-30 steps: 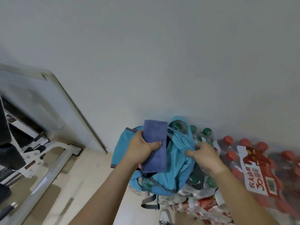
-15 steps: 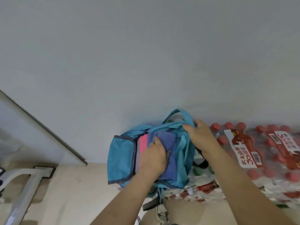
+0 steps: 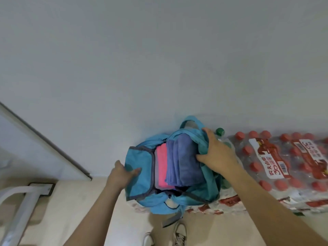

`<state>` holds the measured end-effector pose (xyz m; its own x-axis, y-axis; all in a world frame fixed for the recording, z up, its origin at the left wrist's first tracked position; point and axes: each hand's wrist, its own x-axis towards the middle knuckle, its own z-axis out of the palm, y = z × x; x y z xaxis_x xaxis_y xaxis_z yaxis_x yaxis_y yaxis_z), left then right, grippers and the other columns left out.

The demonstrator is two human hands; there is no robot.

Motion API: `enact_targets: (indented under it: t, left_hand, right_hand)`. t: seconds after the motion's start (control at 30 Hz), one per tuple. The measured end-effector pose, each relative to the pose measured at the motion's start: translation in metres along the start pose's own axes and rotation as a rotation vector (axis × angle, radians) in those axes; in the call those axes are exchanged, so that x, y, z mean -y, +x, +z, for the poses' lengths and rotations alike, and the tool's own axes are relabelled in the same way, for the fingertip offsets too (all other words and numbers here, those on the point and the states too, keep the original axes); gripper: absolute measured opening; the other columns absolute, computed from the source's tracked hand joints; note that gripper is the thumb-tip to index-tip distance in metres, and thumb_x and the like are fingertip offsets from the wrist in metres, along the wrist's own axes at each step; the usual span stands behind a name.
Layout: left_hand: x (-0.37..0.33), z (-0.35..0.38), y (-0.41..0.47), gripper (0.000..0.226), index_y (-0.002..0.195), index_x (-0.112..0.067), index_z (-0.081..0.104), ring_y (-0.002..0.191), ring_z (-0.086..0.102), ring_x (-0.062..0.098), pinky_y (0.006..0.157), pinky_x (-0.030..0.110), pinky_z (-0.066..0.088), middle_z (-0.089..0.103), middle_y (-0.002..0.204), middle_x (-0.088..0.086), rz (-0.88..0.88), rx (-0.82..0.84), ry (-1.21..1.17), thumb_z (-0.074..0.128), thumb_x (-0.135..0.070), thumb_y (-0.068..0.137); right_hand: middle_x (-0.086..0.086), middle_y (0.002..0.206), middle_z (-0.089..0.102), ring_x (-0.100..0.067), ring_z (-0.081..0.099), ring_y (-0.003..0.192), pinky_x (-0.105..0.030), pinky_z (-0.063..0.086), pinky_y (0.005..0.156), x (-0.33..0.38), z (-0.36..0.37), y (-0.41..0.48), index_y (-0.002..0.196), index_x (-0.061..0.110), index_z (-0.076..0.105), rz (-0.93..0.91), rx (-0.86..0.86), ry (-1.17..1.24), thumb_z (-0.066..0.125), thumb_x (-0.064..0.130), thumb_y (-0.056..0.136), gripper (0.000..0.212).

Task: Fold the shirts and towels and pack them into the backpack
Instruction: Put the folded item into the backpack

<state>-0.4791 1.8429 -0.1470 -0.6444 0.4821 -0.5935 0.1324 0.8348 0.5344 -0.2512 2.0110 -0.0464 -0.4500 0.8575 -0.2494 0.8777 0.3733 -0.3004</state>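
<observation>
The left grip point(image 3: 122, 172) is closed on the backpack point(image 3: 138, 185). The front flap is pinched with the thumb laid on top and the fingers hidden behind, and it is held out to the left. The teal bag is seen at the foot of the wall point(image 3: 159, 68), its mouth wide open. Inside, a folded pink cloth point(image 3: 161, 167) is packed on edge just behind the flap. A folded blue towel point(image 3: 181, 162) is lodged against it, and the rest of the opening is filled. The right grip point(image 3: 216, 153) is clamped on the rear rim, with fabric bunched under curled fingers and the thumb at the towel's edge. A green bottle cap point(image 3: 220, 131) is glimpsed just past the fingertips. Further right, shrink-wrapped packs of red-capped bottles point(image 3: 284, 157) are lined along the wall, close against the bag's side.
</observation>
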Motion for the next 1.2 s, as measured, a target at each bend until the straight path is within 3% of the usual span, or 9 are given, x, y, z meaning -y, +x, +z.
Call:
enact_targets:
  t: [0.03, 0.1, 0.17, 0.33, 0.53, 0.67, 0.8, 0.93, 1.2]
  left_hand:
    - [0.008, 0.006, 0.004, 0.061, 0.124, -0.001, 0.05, 0.105, 0.06, 0.033, 0.086, 0.038, 0.049, 0.059, 0.118, 0.014, -0.036, 0.078, -0.09, 0.073, -0.038, 0.08]
    - [0.008, 0.012, 0.004, 0.018, 0.082, -0.009, 0.063, 0.08, 0.064, 0.028, 0.075, 0.038, 0.053, 0.067, 0.085, 0.01, 0.033, -0.009, -0.17, 0.067, -0.026, 0.086]
    - [0.0, 0.012, 0.003, 0.032, 0.063, -0.01, 0.048, 0.063, 0.052, 0.022, 0.061, 0.034, 0.043, 0.053, 0.063, 0.01, 0.125, -0.081, -0.293, 0.058, -0.02, 0.092]
    - [-0.043, -0.016, -0.033, 0.023, 0.078, -0.008, 0.052, 0.069, 0.052, 0.023, 0.065, 0.036, 0.044, 0.054, 0.074, 0.013, 0.253, 0.042, -0.707, 0.048, -0.016, 0.099]
    - [-0.117, -0.064, -0.107, 0.026, 0.074, -0.009, 0.055, 0.057, 0.06, 0.016, 0.049, 0.022, 0.05, 0.064, 0.064, 0.005, 0.518, 0.055, -0.903, 0.047, -0.011, 0.098]
    - [-0.187, -0.099, -0.171, 0.023, 0.075, -0.01, 0.055, 0.053, 0.06, 0.01, 0.05, 0.019, 0.051, 0.063, 0.061, 0.0, 0.773, 0.098, -0.952, 0.05, -0.011, 0.097]
    - [-0.254, -0.094, -0.217, 0.02, 0.076, -0.01, 0.056, 0.056, 0.057, 0.015, 0.054, 0.023, 0.052, 0.059, 0.067, 0.007, 0.943, 0.127, -0.932, 0.053, -0.012, 0.096]
    - [-0.308, -0.047, -0.233, 0.026, 0.07, -0.013, 0.051, 0.065, 0.049, 0.02, 0.064, 0.035, 0.046, 0.051, 0.068, 0.01, 1.032, 0.109, -0.886, 0.055, -0.013, 0.095]
    - [-0.359, 0.168, -0.197, 0.029, 0.069, -0.016, 0.039, 0.062, 0.042, 0.016, 0.061, 0.033, 0.039, 0.043, 0.063, 0.004, 0.904, 0.129, -0.608, 0.056, -0.02, 0.092]
  right_hand:
    - [-0.003, 0.124, 0.058, -0.025, 0.06, 0.105, -0.034, 0.048, 0.086, -0.003, -0.005, 0.003, 0.145, 0.034, 0.021, 0.023, 0.083, 0.156, 0.073, 0.03, 0.074, 0.088]
    - [-0.002, 0.123, 0.059, -0.021, 0.061, 0.104, -0.036, 0.051, 0.091, -0.008, -0.022, 0.005, 0.137, 0.035, 0.037, 0.061, 0.213, 0.499, 0.077, 0.026, 0.075, 0.074]
    - [-0.005, 0.116, 0.064, -0.021, 0.066, 0.1, -0.037, 0.054, 0.09, -0.01, -0.042, 0.003, 0.126, 0.031, 0.052, 0.078, 0.277, 0.729, 0.075, 0.019, 0.08, 0.052]
    - [-0.016, 0.097, 0.07, -0.021, 0.069, 0.075, -0.028, 0.057, 0.061, 0.009, -0.083, -0.003, 0.106, 0.013, 0.066, 0.034, 0.154, 0.939, 0.068, 0.005, 0.084, 0.023]
    - [-0.012, 0.085, 0.07, -0.02, 0.065, 0.07, -0.032, 0.057, 0.073, 0.021, -0.145, -0.018, 0.095, 0.008, 0.071, -0.061, -0.182, 1.034, 0.069, 0.001, 0.082, 0.016]
    - [-0.007, 0.081, 0.071, -0.014, 0.066, 0.065, -0.025, 0.058, 0.067, 0.014, -0.221, -0.043, 0.097, 0.011, 0.069, -0.225, -0.326, 1.134, 0.065, -0.004, 0.082, 0.021]
    - [-0.011, 0.092, 0.07, -0.017, 0.068, 0.075, -0.027, 0.057, 0.072, -0.007, -0.285, -0.069, 0.11, 0.011, 0.067, -0.344, -0.375, 1.057, 0.062, -0.008, 0.084, 0.033]
    - [-0.006, 0.101, 0.069, -0.014, 0.067, 0.083, -0.026, 0.057, 0.078, -0.039, -0.311, -0.076, 0.106, 0.015, 0.067, -0.342, -0.479, 0.851, 0.063, -0.009, 0.083, 0.033]
    - [0.001, 0.092, 0.069, -0.012, 0.061, 0.079, -0.017, 0.04, 0.068, -0.203, -0.255, -0.016, 0.083, 0.02, 0.074, 0.009, -0.551, 0.432, 0.062, -0.005, 0.077, 0.029]
